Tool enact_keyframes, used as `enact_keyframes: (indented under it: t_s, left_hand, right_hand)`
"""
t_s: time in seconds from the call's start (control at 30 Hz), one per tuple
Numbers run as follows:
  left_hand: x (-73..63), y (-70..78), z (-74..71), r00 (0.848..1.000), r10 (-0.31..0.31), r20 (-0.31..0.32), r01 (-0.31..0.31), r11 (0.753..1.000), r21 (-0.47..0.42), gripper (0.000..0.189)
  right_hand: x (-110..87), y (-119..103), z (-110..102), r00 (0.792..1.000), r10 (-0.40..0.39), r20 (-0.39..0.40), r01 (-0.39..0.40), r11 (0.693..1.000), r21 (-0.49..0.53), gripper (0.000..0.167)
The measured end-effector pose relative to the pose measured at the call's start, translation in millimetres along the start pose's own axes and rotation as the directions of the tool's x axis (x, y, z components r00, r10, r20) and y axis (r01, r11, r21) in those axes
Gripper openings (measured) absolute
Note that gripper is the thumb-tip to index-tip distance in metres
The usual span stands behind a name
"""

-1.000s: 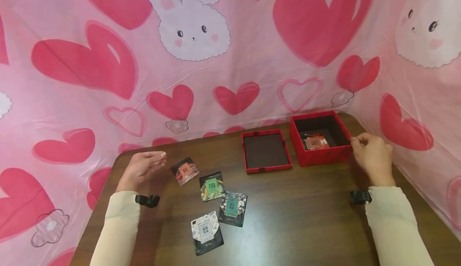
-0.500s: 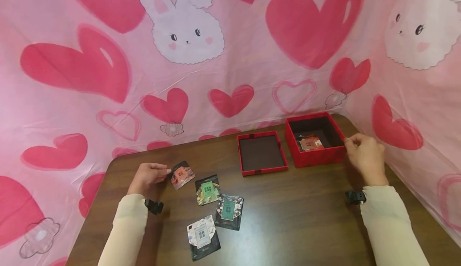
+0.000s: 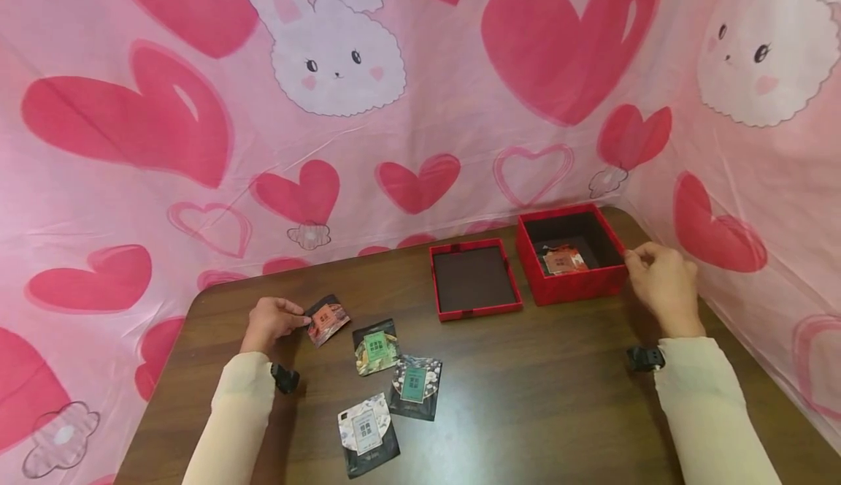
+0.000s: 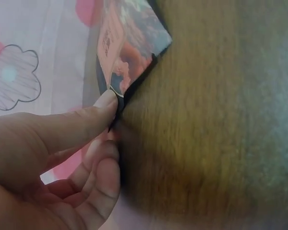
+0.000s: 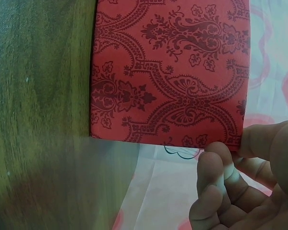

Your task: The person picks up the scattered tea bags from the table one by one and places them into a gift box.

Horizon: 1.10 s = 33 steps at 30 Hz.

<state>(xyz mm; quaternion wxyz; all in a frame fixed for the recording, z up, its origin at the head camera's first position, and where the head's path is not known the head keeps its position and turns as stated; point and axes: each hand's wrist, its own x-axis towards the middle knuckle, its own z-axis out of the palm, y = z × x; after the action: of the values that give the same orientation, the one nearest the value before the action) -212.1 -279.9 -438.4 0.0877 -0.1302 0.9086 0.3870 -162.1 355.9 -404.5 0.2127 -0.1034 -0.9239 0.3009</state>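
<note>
At the table's left, my left hand [image 3: 272,322] pinches the near-left corner of an orange-labelled tea sachet [image 3: 328,318]. The left wrist view has the thumb on top of that sachet's dark corner [image 4: 119,98], the other fingers curled below. My right hand [image 3: 665,284] grips the right front rim corner of an open red box [image 3: 578,285]. Close up in the right wrist view, the box wall [image 5: 177,72] carries a dark ornate pattern, with thumb and fingertips at its corner. Inside the box lies another orange-labelled sachet [image 3: 563,260].
A red box lid [image 3: 476,315] lies inside up, left of the box. Right of and below the left hand are a green-labelled sachet [image 3: 377,347], a teal-labelled one [image 3: 416,387] and a white one [image 3: 369,434]. A pink heart-print cloth [image 3: 368,134] hangs behind the wooden table.
My left hand has moved right and down onto the orange-labelled sachet and taken its corner. The right hand keeps its grip on the box. The head view has shifted slightly.
</note>
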Motion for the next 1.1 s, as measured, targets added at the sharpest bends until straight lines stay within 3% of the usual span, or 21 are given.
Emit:
enact_keyframes:
  t_s: [0.17,0.33,0.4,0.5,0.6,0.77,0.9,1.1]
  left_hand:
    - [2.0,2.5,0.1,1.0,0.016,-0.004,-0.015,0.996,0.09,0.02]
    - [4.1,4.4,-3.0,0.998,0.0,0.061,-0.012,0.979,0.203,0.019]
    - [3.5,5.4,-3.8,0.996,-0.012,0.083,-0.005,0.979,0.203,0.018]
    - [2.0,7.9,-3.9,0.993,-0.022,0.113,0.009,0.994,0.107,0.016]
    - [1.3,10.0,-4.3,0.989,-0.022,0.147,0.031,0.998,-0.059,0.012]
    - [-1.8,6.4,-7.6,0.984,-0.035,0.173,0.086,0.951,-0.296,0.018]
    - [-4.4,2.8,-10.4,0.984,-0.039,0.175,0.105,0.917,-0.386,0.028]
    - [-6.6,-1.7,-16.6,0.98,-0.04,0.195,0.12,0.899,-0.42,0.027]
  right_hand:
    - [-0.6,0,-1,1.0,-0.009,-0.01,0.009,1.0,0.001,0.029]
    - [-1.7,0,0,0.999,-0.031,-0.028,0.031,1.0,-0.004,0.028]
    - [-2.2,-1,1,0.999,-0.028,-0.023,0.028,1.0,-0.005,0.028]
    - [-2.4,-2,0,1.0,-0.014,-0.018,0.014,1.0,-0.003,0.028]
    - [-1.9,-2,-2,1.0,-0.007,-0.024,0.007,1.0,0.001,0.028]
    - [-1.6,-1,-1,0.999,-0.01,-0.032,0.01,1.0,0.006,0.028]
    - [-1.4,0,0,0.999,-0.018,-0.039,0.018,1.0,0.008,0.028]
    - [-1.4,0,0,0.999,-0.01,-0.037,0.011,1.0,0.01,0.028]
